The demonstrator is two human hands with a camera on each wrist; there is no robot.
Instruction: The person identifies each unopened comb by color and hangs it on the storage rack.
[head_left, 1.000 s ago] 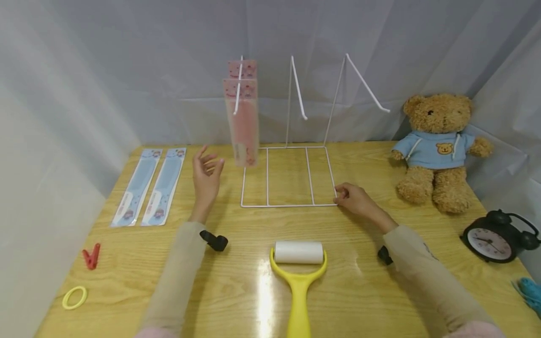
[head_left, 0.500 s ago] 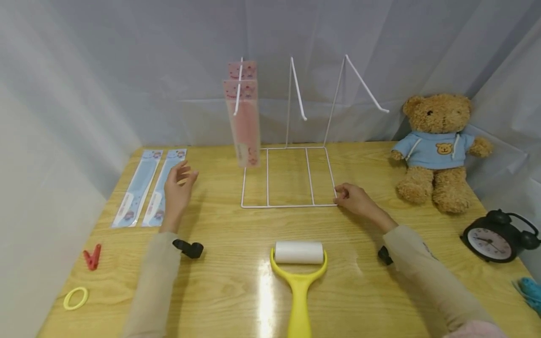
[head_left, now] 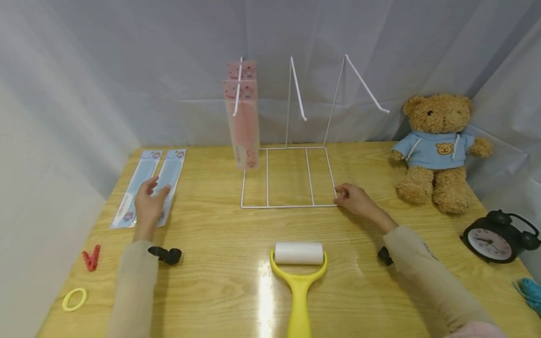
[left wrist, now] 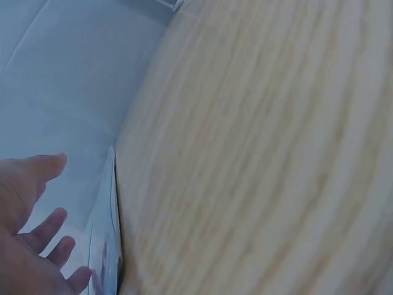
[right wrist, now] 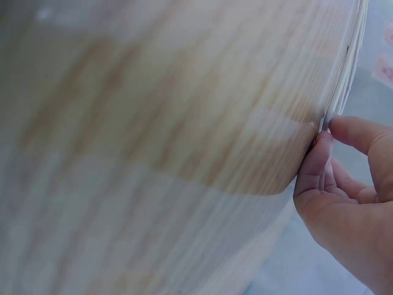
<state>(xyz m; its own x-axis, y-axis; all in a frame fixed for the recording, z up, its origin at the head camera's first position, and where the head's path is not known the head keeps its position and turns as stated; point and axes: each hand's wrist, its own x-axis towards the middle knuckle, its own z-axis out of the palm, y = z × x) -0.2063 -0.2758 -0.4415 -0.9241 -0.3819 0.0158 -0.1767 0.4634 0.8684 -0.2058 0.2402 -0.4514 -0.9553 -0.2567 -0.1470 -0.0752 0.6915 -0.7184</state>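
Observation:
My left hand (head_left: 149, 206) hovers above two flat blue packets on the left of the table, its fingers spread loosely and holding nothing. The left packet (head_left: 145, 166) and the right packet (head_left: 173, 164) lie side by side, partly hidden by the hand. In the left wrist view, the fingers (left wrist: 46, 230) are apart beside a packet edge (left wrist: 105, 239). With thumb and fingertips, my right hand (head_left: 355, 201) pinches the front right corner of a white wire rack (head_left: 289, 206); the right wrist view shows the pinch at the wire (right wrist: 334, 101). Two pink packets (head_left: 246, 129) hang on the rack's left hook.
The rack's middle hook (head_left: 298, 91) and right hook (head_left: 367, 84) jut forward. A yellow-handled roller (head_left: 299, 281) lies in front. To the right are a teddy bear (head_left: 439, 145), a black alarm clock (head_left: 490, 241) and teal yarn (head_left: 530, 291). A red clip (head_left: 91, 258) and yellow ring (head_left: 74, 299) lie left.
My left hand has moved left and toward me, from beside the hanging pink packets to over the blue packets. My right hand has stayed at the rack's corner.

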